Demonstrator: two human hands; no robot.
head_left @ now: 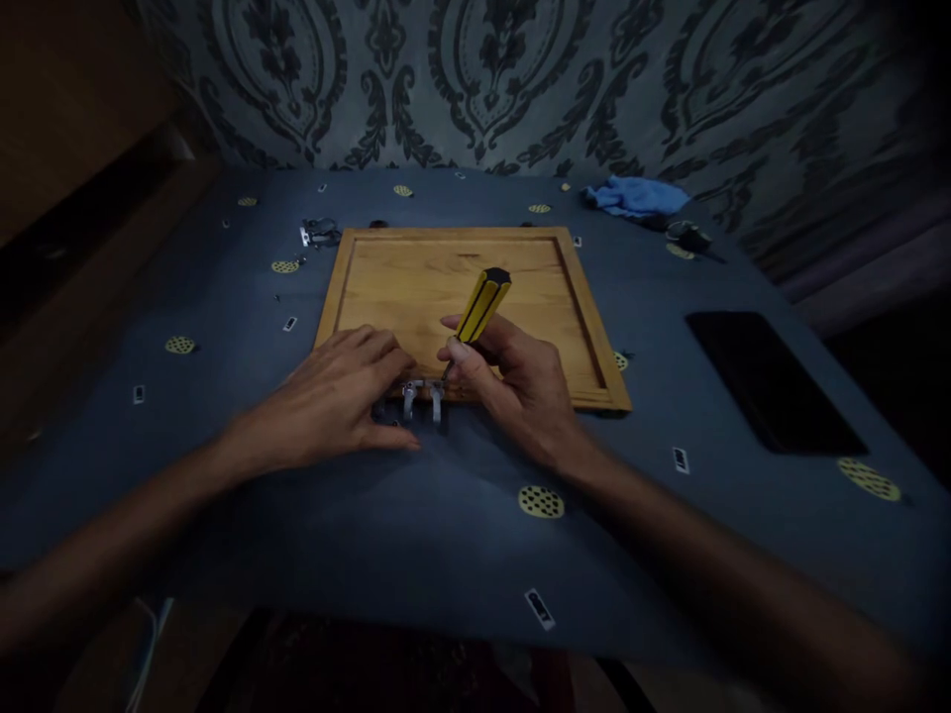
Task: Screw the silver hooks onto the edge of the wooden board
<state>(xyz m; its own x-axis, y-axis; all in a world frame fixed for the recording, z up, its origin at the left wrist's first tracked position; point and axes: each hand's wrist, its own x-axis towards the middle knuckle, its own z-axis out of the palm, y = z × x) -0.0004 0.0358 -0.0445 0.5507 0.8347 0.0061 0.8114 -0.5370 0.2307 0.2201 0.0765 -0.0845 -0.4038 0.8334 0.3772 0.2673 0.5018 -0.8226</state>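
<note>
A framed wooden panel (pixel 416 287), like a small cabinet door, lies flat on the dark blue tablecloth. At its near edge sits a metal hinge (pixel 423 391) with two curved arms jutting toward me. My right hand (pixel 520 386) grips a screwdriver (pixel 484 302) by its yellow and black handle, tilted, its shaft pointing down at the hinge; the tip is hard to make out. My left hand (pixel 342 396) rests over the near left edge of the panel, fingers stretched and thumb apart, beside the hinge. Whether its fingertips press on the hinge is unclear.
Another metal hinge (pixel 319 233) lies beyond the panel's far left corner, with tiny screws near it. A blue cloth (pixel 639 196) and a dark object (pixel 690 238) lie at the back right. On the right lies a black phone or tablet (pixel 773 381). A patterned wall (pixel 482 79) rises behind.
</note>
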